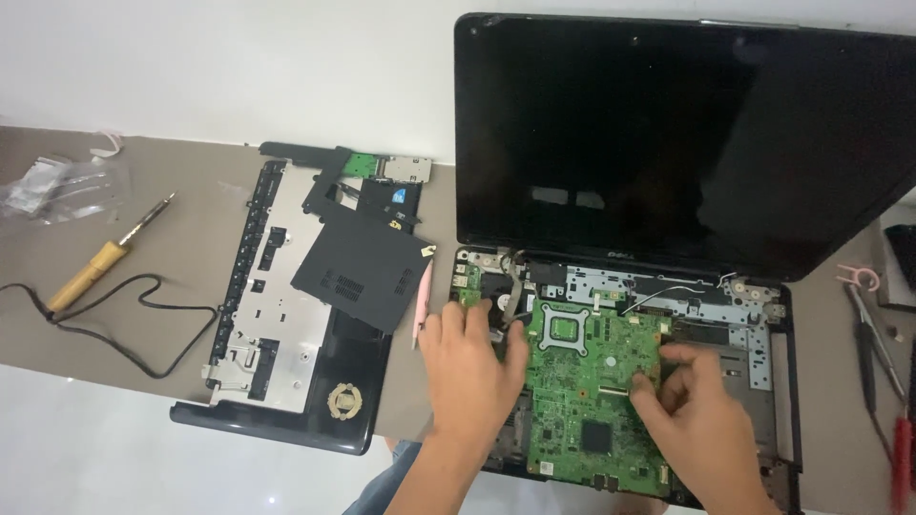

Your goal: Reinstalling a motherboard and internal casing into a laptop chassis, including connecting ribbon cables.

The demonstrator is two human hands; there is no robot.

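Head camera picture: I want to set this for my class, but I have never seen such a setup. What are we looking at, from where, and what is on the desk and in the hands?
The single picture comes from a camera worn on a person's head, looking down at their own two bare hands. No robot is involved.

On the brown desk stands an opened laptop, its screen dark and its keyboard cover taken off, so the green circuit board lies bare. The left hand rests on the board's left edge; the right hand pinches at its right edge. Neither hand holds a tool.

To the left lie the removed black cover parts, a pink stick-like tool, a wooden-handled soldering iron with its black cord, and a clear plastic bag. Red-handled tools lie at the far right.
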